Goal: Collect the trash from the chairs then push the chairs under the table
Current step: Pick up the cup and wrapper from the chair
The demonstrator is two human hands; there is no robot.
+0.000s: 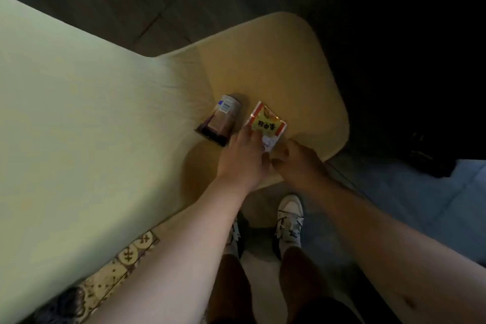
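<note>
1. At the centre of the frame, your left hand lies over the near corner of a yellow-and-red snack packet on the tan chair, fingers on the wrapper; whether they have pinched it, you cannot tell from here.

2. Just right of it, your right hand comes in low at the packet's near edge, fingers curled. It appears to hold nothing, though its grip is hidden.

3. A clear plastic cup with a dark residue lies on its side just left of the packet, beside the draped edge of the pale tablecloth that fills the left of the frame.

4. Pinch the packet by its crimped edge rather than its slippery face, and lift it straight off the seat so loose crumbs stay inside.

5. Take the cup next, probably by its rim end, mouth up, in case any liquid remains.

6. The chair stands out from the table; leave pushing it in until the seat is bare.
</note>
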